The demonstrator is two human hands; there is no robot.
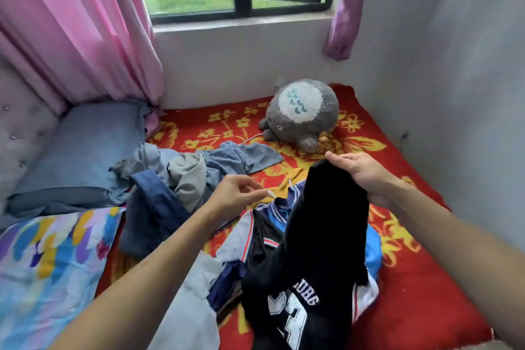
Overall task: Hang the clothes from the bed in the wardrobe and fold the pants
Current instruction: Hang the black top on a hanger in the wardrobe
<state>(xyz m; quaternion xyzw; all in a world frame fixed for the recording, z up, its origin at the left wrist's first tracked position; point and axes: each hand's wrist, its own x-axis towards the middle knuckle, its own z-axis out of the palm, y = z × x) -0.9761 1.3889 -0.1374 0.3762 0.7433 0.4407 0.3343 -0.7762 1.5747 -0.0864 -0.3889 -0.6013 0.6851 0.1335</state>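
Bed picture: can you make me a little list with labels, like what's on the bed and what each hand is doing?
cover: red blanket with yellow flowers
toy: grey plush toy lying on the blanket near the window wall
clothes: rumpled blue and grey pile left of the hands, more clothes under the arms
right: right hand grips the top of a black garment, holding it up
left: left hand pinches a white cord end
pillows: blue-grey pillow, colourful pillow

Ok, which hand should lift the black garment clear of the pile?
Right. The right hand grips the black garment at its raised top edge; the left hand is off it, pinching a small white piece.
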